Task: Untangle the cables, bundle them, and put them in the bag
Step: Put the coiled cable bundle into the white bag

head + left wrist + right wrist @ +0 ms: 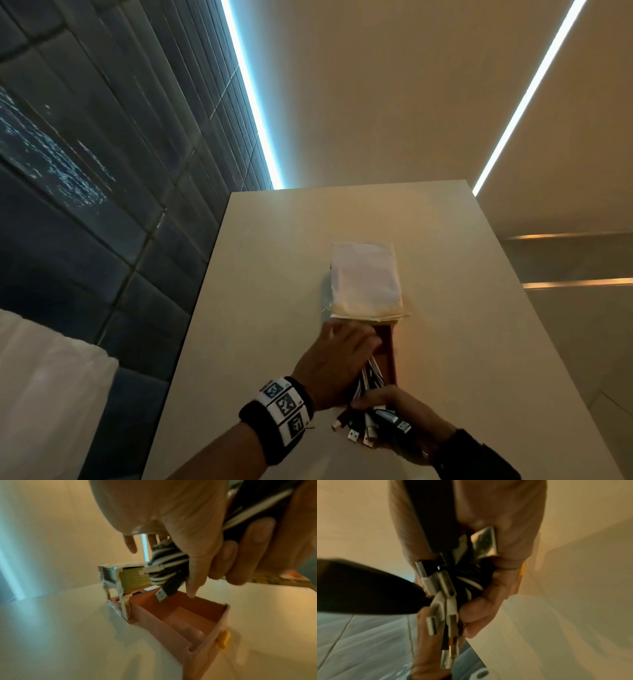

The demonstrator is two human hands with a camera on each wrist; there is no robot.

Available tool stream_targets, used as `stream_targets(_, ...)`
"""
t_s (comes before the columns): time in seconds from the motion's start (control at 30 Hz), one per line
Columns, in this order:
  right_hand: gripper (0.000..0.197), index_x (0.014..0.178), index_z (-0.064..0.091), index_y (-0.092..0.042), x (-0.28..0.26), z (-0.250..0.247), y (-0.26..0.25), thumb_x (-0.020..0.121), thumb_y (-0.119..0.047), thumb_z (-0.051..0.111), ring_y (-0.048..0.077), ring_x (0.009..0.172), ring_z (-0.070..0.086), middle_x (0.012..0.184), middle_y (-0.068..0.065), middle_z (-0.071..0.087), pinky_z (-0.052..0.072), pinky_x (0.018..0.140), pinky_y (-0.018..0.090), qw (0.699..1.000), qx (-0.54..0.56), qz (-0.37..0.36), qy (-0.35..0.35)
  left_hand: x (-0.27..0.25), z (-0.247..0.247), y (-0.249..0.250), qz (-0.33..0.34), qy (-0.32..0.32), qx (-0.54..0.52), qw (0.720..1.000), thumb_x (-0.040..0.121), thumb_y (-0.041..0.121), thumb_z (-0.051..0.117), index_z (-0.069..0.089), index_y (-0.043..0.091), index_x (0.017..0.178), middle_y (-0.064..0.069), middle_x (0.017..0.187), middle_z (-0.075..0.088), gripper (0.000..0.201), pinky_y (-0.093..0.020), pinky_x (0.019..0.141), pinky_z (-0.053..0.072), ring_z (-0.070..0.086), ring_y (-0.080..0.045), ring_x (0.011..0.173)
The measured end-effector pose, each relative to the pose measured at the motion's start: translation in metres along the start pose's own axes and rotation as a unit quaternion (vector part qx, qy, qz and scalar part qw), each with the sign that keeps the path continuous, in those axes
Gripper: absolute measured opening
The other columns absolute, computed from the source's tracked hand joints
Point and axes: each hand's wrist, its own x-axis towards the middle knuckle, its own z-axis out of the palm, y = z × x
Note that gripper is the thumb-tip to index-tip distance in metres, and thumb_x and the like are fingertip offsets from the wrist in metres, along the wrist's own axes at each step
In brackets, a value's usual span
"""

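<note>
A bundle of black and white cables (368,377) is held by both hands over an open pink drawer (388,346). My left hand (339,356) grips the far end of the bundle (164,566), where a black USB plug (161,595) points down into the drawer (171,622). My right hand (404,411) grips the near end, with several plugs (359,433) fanning out past it. In the right wrist view its fingers (488,601) curl round the plugs (443,588). The drawer slides out of a small box wrapped in white paper (364,277).
The box stands mid-way along a narrow pale table (274,308), whose left and right edges lie close by. Dark tiled panels (102,171) lie off the left edge, with a white cloth (51,394) at the lower left. The drawer has a yellow tab (223,639) on its front.
</note>
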Motion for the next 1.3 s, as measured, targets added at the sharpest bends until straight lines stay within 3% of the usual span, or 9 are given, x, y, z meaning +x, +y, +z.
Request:
stream_targets(0.07,0.020,0.096,0.072,0.005,0.004,-0.008,-0.002,0.077,-0.001,0.065,0.022,0.056,0.064,0.087,0.018,0.072,0.050,0.054,0.030,0.999,0.044,0.000,0.009,-0.009,0.006,0.003,-0.169,0.041,-0.091,0.981,0.071,0.055,0.051,0.032,0.017,0.142,-0.003,0.144,0.037,0.083,-0.048,0.107,0.034,0.035,-0.022,0.133)
stream_targets(0.17,0.023,0.095,0.069,0.004,0.020,-0.018,-0.006,0.073,-0.001,0.070,0.022,0.058,0.063,0.082,0.017,0.069,0.047,0.065,0.029,0.997,0.072,-0.005,0.036,-0.031,0.031,0.014,-0.380,0.055,-0.223,0.896,0.067,0.063,0.060,0.033,0.021,0.138,0.003,0.133,0.039,0.087,-0.034,0.097,0.039,0.040,-0.016,0.122)
stream_targets(0.33,0.007,0.088,0.063,0.003,0.042,-0.024,-0.019,0.084,-0.002,0.063,0.024,0.062,0.067,0.079,0.016,0.069,0.053,0.060,0.029,0.996,0.042,-0.013,0.077,-0.037,0.077,0.027,-0.485,-0.060,-0.356,0.797,0.085,0.050,0.059,0.030,0.024,0.140,0.001,0.129,0.051,0.067,-0.031,0.085,0.047,0.056,-0.018,0.113)
stream_targets(0.47,0.007,0.088,0.064,0.002,0.060,-0.025,-0.026,0.082,0.000,0.062,0.031,0.079,0.070,0.099,0.022,0.068,0.058,0.065,0.033,0.992,0.031,-0.027,0.121,-0.031,0.095,0.026,-0.457,-0.048,-0.350,0.816,0.092,0.049,0.047,0.050,0.034,0.118,0.006,0.113,0.059,0.031,-0.035,0.081,0.050,0.061,-0.017,0.102)
stream_targets(0.63,0.016,0.090,0.067,0.010,0.071,-0.021,-0.025,0.076,0.003,0.066,0.034,0.066,0.071,0.081,0.022,0.072,0.059,0.059,0.039,0.981,-0.049,-0.039,0.182,-0.033,0.103,0.025,-0.457,-0.047,-0.373,0.806,0.089,0.049,0.051,0.054,0.035,0.112,0.007,0.101,0.055,0.027,-0.032,0.074,0.049,0.059,-0.015,0.092)
stream_targets(0.73,0.042,0.094,0.070,0.004,0.085,-0.028,-0.016,0.053,-0.002,0.076,0.042,0.081,0.072,0.089,0.025,0.073,0.058,0.072,0.058,0.969,-0.073,-0.067,0.225,-0.034,0.105,0.025,-0.447,-0.034,-0.366,0.816,0.090,0.052,0.053,0.056,0.031,0.110,0.006,0.100,0.054,0.028,-0.028,0.068,0.045,0.059,-0.015,0.088)
stream_targets(0.8,0.048,0.090,0.071,-0.003,0.104,-0.042,-0.006,0.043,-0.011,0.078,0.040,0.081,0.072,0.086,0.020,0.074,0.059,0.070,0.057,0.960,-0.090,-0.098,0.248,-0.035,0.105,0.023,-0.433,-0.027,-0.365,0.824,0.092,0.051,0.053,0.057,0.029,0.109,0.006,0.100,0.055,0.029,-0.026,0.066,0.043,0.059,-0.016,0.088)
stream_targets(1.03,0.023,0.091,0.065,-0.006,0.092,-0.020,-0.003,0.069,-0.010,0.072,0.024,0.078,0.064,0.090,0.011,0.068,0.049,0.058,0.025,0.906,-0.204,-0.152,0.338,-0.038,0.099,0.021,-0.385,-0.017,-0.362,0.849,0.094,0.042,0.053,0.062,0.024,0.109,0.005,0.094,0.053,0.026,-0.027,0.067,0.045,0.058,-0.017,0.085)
stream_targets(1.3,0.050,0.115,0.040,-0.007,0.103,-0.013,0.013,0.088,-0.045,0.060,0.028,0.108,0.048,0.114,0.009,0.044,0.044,0.091,0.036,0.795,-0.411,-0.210,0.394,-0.055,0.079,0.046,-0.370,0.087,-0.351,0.856,0.090,0.011,0.059,0.054,0.028,0.112,0.010,0.105,0.047,0.028,-0.016,0.068,0.047,0.056,-0.006,0.086)
